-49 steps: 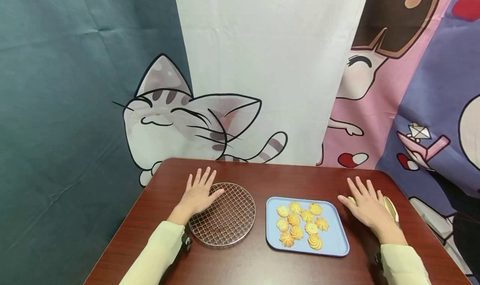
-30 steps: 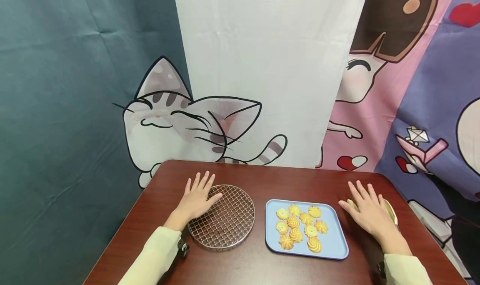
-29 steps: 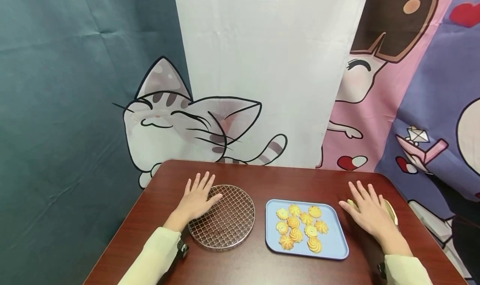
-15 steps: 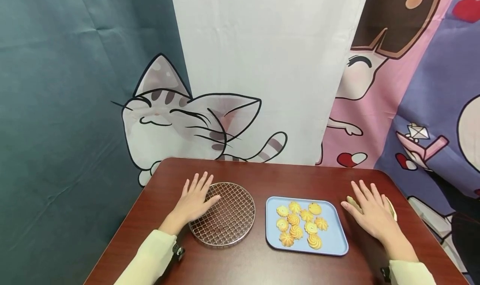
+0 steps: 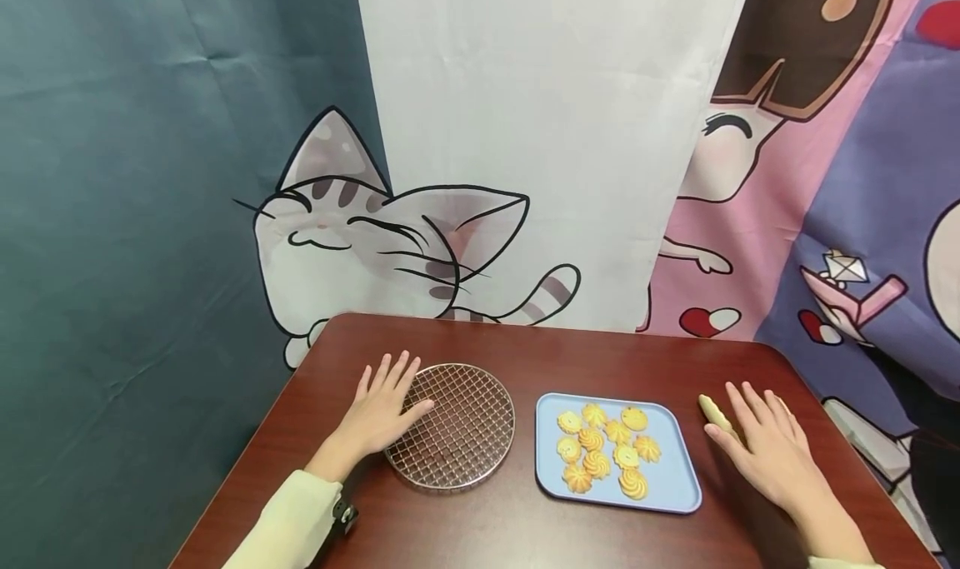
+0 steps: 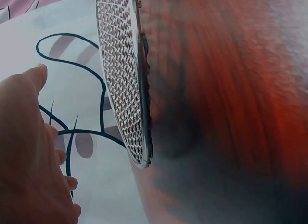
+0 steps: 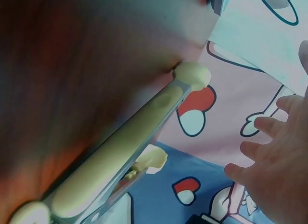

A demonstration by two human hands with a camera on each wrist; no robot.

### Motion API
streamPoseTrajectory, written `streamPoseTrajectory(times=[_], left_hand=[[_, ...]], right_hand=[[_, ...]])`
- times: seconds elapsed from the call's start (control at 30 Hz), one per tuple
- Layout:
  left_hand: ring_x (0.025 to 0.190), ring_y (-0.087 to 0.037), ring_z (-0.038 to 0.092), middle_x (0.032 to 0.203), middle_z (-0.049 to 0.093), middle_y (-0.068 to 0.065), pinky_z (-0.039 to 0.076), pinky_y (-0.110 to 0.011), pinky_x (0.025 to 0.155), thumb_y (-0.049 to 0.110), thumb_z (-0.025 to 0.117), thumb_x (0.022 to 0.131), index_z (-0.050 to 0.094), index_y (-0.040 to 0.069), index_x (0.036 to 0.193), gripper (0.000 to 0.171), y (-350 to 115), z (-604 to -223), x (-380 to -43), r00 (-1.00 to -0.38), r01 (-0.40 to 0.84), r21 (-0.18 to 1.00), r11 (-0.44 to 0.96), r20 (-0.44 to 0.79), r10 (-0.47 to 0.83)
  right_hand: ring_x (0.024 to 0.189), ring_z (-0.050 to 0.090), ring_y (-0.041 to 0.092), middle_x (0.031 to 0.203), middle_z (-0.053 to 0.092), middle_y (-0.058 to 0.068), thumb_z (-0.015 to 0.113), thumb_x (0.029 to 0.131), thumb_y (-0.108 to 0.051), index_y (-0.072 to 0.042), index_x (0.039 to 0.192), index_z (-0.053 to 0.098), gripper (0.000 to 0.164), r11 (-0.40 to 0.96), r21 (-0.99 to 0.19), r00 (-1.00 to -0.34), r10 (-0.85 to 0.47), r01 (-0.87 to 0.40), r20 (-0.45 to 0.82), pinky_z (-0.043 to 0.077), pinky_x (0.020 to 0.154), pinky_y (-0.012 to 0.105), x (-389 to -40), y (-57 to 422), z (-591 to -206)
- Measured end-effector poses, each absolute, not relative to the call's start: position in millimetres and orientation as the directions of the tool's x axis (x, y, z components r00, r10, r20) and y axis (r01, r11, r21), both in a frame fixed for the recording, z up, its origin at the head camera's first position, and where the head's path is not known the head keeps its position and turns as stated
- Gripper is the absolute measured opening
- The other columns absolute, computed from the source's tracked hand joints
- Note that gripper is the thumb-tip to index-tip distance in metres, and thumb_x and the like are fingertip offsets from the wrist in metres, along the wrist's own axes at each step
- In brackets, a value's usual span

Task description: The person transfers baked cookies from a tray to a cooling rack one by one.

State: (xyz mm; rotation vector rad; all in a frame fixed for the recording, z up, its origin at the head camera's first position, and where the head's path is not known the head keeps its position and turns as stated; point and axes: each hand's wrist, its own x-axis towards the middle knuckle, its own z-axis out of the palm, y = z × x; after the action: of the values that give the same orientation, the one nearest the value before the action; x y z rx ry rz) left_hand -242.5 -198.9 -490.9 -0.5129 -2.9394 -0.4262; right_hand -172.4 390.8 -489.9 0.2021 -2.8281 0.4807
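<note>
Tongs (image 7: 121,149) show more now, poking out left of the right hand (image 5: 774,451), which has moved back and right. Its fingers are straight and hold nothing. The left hand (image 5: 373,417) has moved left, so more of the round wire rack (image 5: 459,427) shows on its right. Its fingers are straight and empty too. Cookies (image 5: 596,465) stay on the blue tray (image 5: 675,481) between both hands.

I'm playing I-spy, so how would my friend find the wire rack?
Find the brown table. Beside the left hand, left of the blue tray, lies the wire rack. It's round with silvery criss-cross mesh, while the tray is a solid rectangle holding cookies.
</note>
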Motion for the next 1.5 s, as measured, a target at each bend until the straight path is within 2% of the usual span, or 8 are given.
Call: streamPoseTrajectory(times=[0.3,0.4,0.5,0.6,0.73,0.93,1.23,1.5], left_hand=[[0.154,-0.043,0.014,0.166,0.025,-0.015,0.009,-0.067,0.119,0.060,0.051,0.099,0.030,0.011,0.161,0.081,-207.2,-497.2,-232.2,-0.923,0.367,0.248,0.897,0.217,0.318],[0.153,-0.043,0.015,0.166,0.026,-0.015,0.010,-0.068,0.118,0.058,0.054,0.099,0.030,0.011,0.161,0.081,-210.2,-498.0,-226.7,-0.921,0.372,0.257,0.892,0.219,0.321],[0.154,-0.042,0.016,0.166,0.025,-0.013,0.010,-0.068,0.119,0.057,0.056,0.098,0.029,0.012,0.161,0.082,-213.5,-500.6,-222.3,-0.924,0.366,0.261,0.893,0.213,0.317],[0.154,-0.041,0.015,0.167,0.024,-0.013,0.010,-0.067,0.119,0.059,0.055,0.098,0.028,0.013,0.161,0.083,-216.7,-503.8,-218.5,-0.927,0.360,0.252,0.898,0.202,0.315],[0.154,-0.041,0.017,0.166,0.026,-0.014,0.011,-0.066,0.119,0.063,0.051,0.098,0.029,0.012,0.161,0.084,-221.1,-507.9,-215.2,-0.927,0.359,0.247,0.900,0.203,0.314],[0.153,-0.041,0.018,0.167,0.025,-0.013,0.012,-0.067,0.118,0.060,0.054,0.098,0.029,0.013,0.161,0.082,-224.1,-514.4,-211.8,-0.932,0.348,0.251,0.903,0.194,0.305],[0.151,-0.044,0.024,0.164,0.030,-0.015,0.016,-0.069,0.116,0.054,0.060,0.097,0.035,0.011,0.159,0.080,-226.3,-521.2,-206.3,-0.930,0.351,0.255,0.901,0.204,0.304],[0.148,-0.047,0.028,0.161,0.035,-0.019,0.020,-0.070,0.114,0.058,0.058,0.097,0.038,0.008,0.157,0.081,-227.7,-524.4,-201.2,-0.931,0.350,0.261,0.900,0.206,0.302]], right_hand=[[0.155,-0.011,0.038,0.160,0.017,0.036,0.057,0.102,-0.043,-0.004,0.161,0.019,0.081,0.937,-0.313,-0.958,-0.063,-0.153,0.280,-0.012,0.113,0.074,-152.1,402.1,-499.6],[0.155,-0.008,0.041,0.165,0.009,0.030,0.059,0.101,-0.041,-0.002,0.160,0.021,0.080,0.936,-0.316,-0.953,-0.058,-0.155,0.296,-0.001,0.108,0.080,-145.9,405.9,-503.9],[0.152,0.001,0.052,0.169,0.001,0.021,0.059,0.102,-0.041,-0.002,0.160,0.021,0.080,0.939,-0.316,-0.956,-0.042,-0.138,0.291,0.010,0.101,0.083,-139.4,410.3,-507.5],[0.145,0.008,0.060,0.166,0.009,0.028,0.056,0.102,-0.043,0.000,0.160,0.019,0.081,0.945,-0.315,-0.970,-0.009,-0.087,0.242,0.017,0.097,0.082,-134.0,416.6,-510.0],[0.140,0.015,0.064,0.149,0.029,0.042,0.053,0.103,-0.046,0.000,0.160,0.015,0.082,0.950,-0.310,-0.981,0.019,-0.043,0.194,0.018,0.098,0.081,-129.8,425.7,-514.4],[0.137,0.019,0.066,0.148,0.028,0.043,0.053,0.104,-0.044,-0.002,0.161,0.012,0.082,0.944,-0.327,-0.981,0.026,-0.039,0.191,0.019,0.098,0.081,-123.3,435.5,-519.5],[0.125,0.024,0.070,0.144,0.022,0.048,0.043,0.103,-0.060,0.010,0.156,0.011,0.094,0.960,-0.268,-0.996,0.082,0.084,-0.019,0.026,0.089,0.084,-120.8,445.9,-513.3],[0.116,0.024,0.078,0.140,0.018,0.053,0.040,0.098,-0.072,0.014,0.153,0.005,0.108,0.956,-0.237,-0.979,0.141,0.173,-0.149,0.031,0.085,0.085,-120.6,454.7,-517.7]])
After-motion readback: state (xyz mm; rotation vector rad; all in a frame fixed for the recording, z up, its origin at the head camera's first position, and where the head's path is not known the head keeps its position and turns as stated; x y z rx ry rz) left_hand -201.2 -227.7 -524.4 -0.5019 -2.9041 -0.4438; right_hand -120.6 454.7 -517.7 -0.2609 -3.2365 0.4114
